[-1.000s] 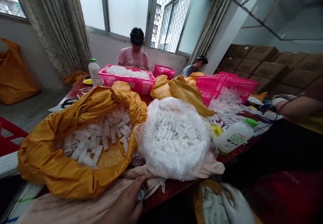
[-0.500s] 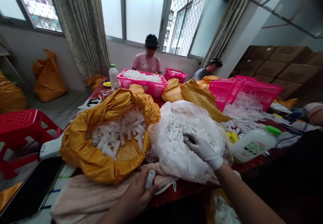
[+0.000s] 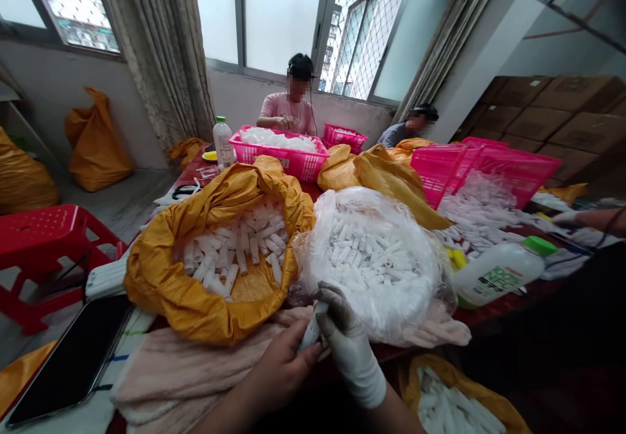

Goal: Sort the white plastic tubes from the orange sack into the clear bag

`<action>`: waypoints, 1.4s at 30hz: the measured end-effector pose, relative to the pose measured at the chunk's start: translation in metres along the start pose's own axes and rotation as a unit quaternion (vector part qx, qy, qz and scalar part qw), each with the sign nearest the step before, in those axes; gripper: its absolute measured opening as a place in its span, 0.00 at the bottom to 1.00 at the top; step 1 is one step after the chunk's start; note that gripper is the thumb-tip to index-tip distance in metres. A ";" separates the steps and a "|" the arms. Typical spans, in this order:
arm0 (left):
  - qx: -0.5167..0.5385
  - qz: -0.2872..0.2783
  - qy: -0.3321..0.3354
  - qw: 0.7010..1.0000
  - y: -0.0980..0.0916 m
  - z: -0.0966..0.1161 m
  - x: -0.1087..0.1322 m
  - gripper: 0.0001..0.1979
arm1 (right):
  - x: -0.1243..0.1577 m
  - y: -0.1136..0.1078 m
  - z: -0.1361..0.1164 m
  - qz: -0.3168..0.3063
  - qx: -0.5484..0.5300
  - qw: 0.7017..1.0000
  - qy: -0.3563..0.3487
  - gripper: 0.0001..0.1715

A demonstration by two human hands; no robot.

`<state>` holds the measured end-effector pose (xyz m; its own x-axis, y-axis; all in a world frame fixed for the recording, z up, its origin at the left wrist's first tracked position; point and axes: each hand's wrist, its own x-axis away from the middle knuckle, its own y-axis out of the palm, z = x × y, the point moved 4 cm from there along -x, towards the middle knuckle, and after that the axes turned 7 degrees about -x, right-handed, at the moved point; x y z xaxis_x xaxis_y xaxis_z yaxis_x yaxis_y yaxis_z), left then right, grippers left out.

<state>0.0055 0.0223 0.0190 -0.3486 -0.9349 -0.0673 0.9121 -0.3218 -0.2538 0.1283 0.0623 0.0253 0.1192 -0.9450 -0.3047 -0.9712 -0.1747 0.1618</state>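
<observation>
Pinching a white tube (image 3: 308, 327) between left hand (image 3: 278, 370) and right hand (image 3: 348, 348) (gloved)

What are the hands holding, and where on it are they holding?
A white tube: the bare left hand grips its lower end, and the gloved right hand pinches its upper end.

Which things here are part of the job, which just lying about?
Job: left hand, gloved right hand, white plastic tube they hold, clear bag of tubes, orange bag of tubes.
Lying about: black phone, red stool, plastic bottle.
</observation>
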 end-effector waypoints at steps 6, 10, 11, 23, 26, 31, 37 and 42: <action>-0.138 0.025 -0.035 0.990 0.004 0.004 -0.004 0.12 | 0.005 -0.015 0.002 0.106 0.029 0.993 -0.032 0.16; -0.167 0.006 -0.038 0.985 0.014 0.001 -0.007 0.11 | 0.012 -0.022 -0.002 0.099 0.047 0.992 -0.056 0.09; -0.173 0.004 -0.037 0.984 0.016 0.002 -0.008 0.11 | 0.014 -0.024 -0.004 0.102 0.048 0.992 -0.057 0.08; 0.201 -0.112 -0.096 0.969 0.082 0.001 -0.024 0.34 | 0.053 -0.072 0.001 0.199 -0.132 0.966 0.103 0.16; 0.303 -0.182 -0.177 0.919 0.109 0.000 -0.022 0.44 | 0.069 -0.083 0.002 0.225 -0.139 0.960 0.090 0.15; 0.255 -0.252 -0.232 0.905 0.147 -0.006 -0.029 0.49 | 0.097 -0.101 0.006 0.250 -0.106 0.960 0.065 0.13; 0.157 -0.198 -0.242 0.937 0.228 -0.053 -0.068 0.40 | 0.163 -0.219 0.024 0.482 0.146 0.862 0.062 0.20; 0.113 -0.101 -0.323 0.934 0.288 -0.092 -0.089 0.34 | 0.221 -0.314 0.032 0.471 0.294 0.824 0.113 0.20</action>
<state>0.2795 0.0267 -0.1371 -0.3829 -0.7230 0.5750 0.8891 -0.4573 0.0171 0.4535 -0.0828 -0.1226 -0.7746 -0.6228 -0.1099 -0.5778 0.7676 -0.2772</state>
